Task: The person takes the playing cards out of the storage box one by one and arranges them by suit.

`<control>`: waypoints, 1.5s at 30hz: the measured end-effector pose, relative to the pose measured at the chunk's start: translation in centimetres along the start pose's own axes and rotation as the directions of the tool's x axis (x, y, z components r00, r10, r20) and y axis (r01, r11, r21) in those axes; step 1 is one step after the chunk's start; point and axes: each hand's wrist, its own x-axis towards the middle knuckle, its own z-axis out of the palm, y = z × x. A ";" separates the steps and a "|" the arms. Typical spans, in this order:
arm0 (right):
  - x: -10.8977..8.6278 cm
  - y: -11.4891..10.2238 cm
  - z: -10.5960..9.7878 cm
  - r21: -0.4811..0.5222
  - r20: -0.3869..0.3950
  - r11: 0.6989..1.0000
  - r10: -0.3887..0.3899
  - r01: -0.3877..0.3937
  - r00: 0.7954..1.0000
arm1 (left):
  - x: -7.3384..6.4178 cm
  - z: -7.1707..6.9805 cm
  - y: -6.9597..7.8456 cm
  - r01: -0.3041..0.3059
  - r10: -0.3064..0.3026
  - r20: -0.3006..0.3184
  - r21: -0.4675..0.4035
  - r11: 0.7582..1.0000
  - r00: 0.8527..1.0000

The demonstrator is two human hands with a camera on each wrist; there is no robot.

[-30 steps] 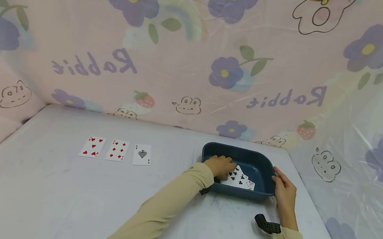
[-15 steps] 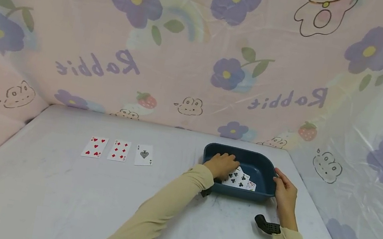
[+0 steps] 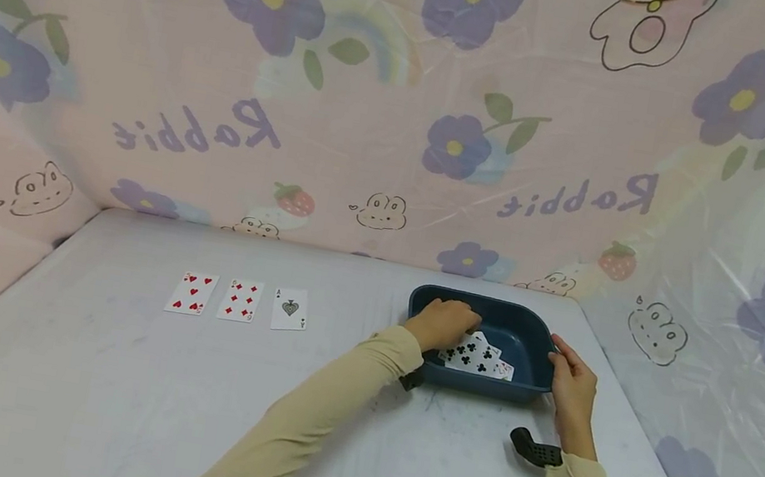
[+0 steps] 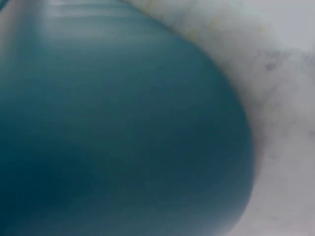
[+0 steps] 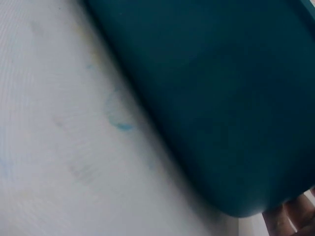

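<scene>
In the head view, a dark blue rectangular bin (image 3: 485, 386) stands on the right part of the table. Playing cards (image 3: 473, 355), the top one a club, lie in its near part. My left hand (image 3: 442, 324) reaches over the bin's left side, above the cards. Its fingertips are hidden behind the hand, so whether it pinches a card cannot be seen. At the bin's right end my right hand (image 3: 572, 386) grips the rim, thumb on top. Both wrist views mostly show the blurred outer wall of the bin (image 4: 138, 118); right-hand fingers (image 5: 295, 214) touch it at the corner.
Left of the bin, a row of face-up cards lies on the white table (image 3: 122, 389): a five of hearts (image 3: 192, 294), a six of diamonds (image 3: 239, 301) and an ace of spades (image 3: 290, 310). A patterned curtain (image 3: 342, 114) encloses the back and sides.
My left hand has risen slightly and shifted back a little within the bin, uncovering more of the cards. The right hand keeps its grip on the rim. The view has shifted slightly.
</scene>
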 end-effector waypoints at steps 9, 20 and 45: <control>0.1 -0.1 0.1 -0.011 -0.026 1.000 -0.001 0.001 1.000 | -1.0 -1.5 0.0 -0.015 0.015 -0.037 0.017 1.000 0.999; 0.1 -0.2 0.2 -0.033 -0.030 0.999 0.014 -0.015 0.999 | -2.7 -2.5 -0.3 0.001 0.003 -0.164 0.030 1.000 0.987; 0.2 -0.5 0.9 -0.056 -0.080 0.998 0.018 -0.022 0.997 | -6.2 -4.0 -3.9 -0.087 -0.188 -0.353 -0.636 0.767 0.917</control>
